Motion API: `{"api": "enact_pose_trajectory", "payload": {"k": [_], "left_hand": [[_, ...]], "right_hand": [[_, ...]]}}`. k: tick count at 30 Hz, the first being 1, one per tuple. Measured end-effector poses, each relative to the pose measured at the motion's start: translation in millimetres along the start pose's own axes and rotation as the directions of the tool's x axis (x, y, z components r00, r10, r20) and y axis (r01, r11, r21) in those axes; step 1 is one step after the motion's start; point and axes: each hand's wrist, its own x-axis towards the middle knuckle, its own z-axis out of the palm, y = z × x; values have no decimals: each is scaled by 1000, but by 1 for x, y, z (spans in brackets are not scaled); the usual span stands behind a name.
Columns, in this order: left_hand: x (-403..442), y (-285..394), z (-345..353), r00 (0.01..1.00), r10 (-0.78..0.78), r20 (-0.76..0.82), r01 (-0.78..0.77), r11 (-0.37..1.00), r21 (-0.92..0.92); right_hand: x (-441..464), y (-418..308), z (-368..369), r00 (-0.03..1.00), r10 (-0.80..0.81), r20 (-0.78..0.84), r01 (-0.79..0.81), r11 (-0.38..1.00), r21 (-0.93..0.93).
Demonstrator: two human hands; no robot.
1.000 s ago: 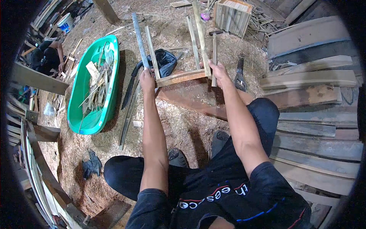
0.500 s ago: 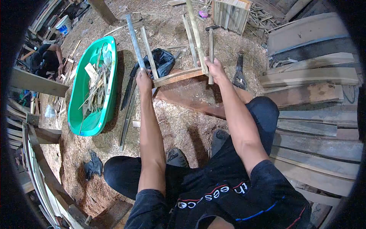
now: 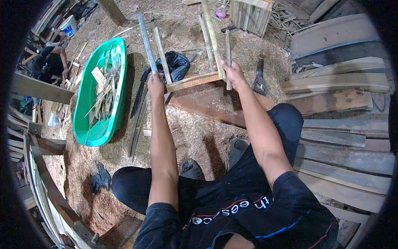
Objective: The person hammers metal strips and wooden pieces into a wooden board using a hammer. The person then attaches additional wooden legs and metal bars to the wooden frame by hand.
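Observation:
In the head view I hold a wooden frame made of several thin strips joined to a crossbar, its long strips pointing away from me. My left hand is closed round the near end of a bluish-grey strip at the frame's left. On the right, my right hand grips the frame where a pale strip meets the crossbar. A shorter strip passes by those fingers. Beneath the frame lies a reddish-brown board, partly hidden.
A green tub with wood scraps stands at left. Near it lie a black plastic bag and a dark saw-like tool. Planks are laid at right. A slatted wooden box stands behind. Another person crouches at far left.
The view has shifted very slightly. Both hands keep their hold on the wooden frame, which stays almost in the same place.

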Motion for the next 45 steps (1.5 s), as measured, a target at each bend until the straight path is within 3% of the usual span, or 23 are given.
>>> {"api": "enact_pose_trajectory", "payload": {"k": [2,8,14,17,20,21,25,28,29,31,37,40,41,45], "left_hand": [[2,-4,-1,1000,-4,0,4,1000,-2],[7,-10,1,1000,17,-5,-17,1000,2],[4,-10,0,1000,23,-2,-23,1000,-11],[3,-9,1,999,43,-10,-43,999,0],[2,-7,1,997,80,-5,-80,995,51],[-5,4,0,999,21,29,-22,1000,21],[-8,9,-7,990,44,135,-13,974,-227],[-3,1,-18,993,80,86,-56,966,-250],[3,-8,-27,984,99,150,-91,994,-57],[-12,-7,-26,981,27,194,-6,994,-107],[-21,-25,-11,991,12,134,8,989,-149],[-31,-9,-9,982,-102,156,146,943,-298],[-26,-13,-7,977,-106,185,171,907,-385],[-21,8,-1,970,-110,216,197,878,-436]], "right_hand": [[0,-2,0,1000,1,19,0,999,-50],[-6,-2,9,998,-6,-67,11,997,80],[-9,-1,5,1000,4,-1,-4,996,-88],[-13,-8,6,999,28,32,-28,1000,10],[-10,-3,9,999,-17,-29,15,998,-67],[-11,-4,10,999,-24,-44,21,996,-82],[-12,0,16,992,-77,-105,65,991,-113],[-3,6,18,983,-98,-154,77,987,-139],[-1,10,18,979,-98,-181,71,986,-153],[9,18,19,957,-105,-269,36,968,-250],[7,18,7,988,67,-138,-62,997,43],[2,11,5,995,38,-96,-45,996,-77],[1,8,3,987,93,-132,-111,983,-143],[-1,-4,12,982,48,-181,-52,998,-20]]}}
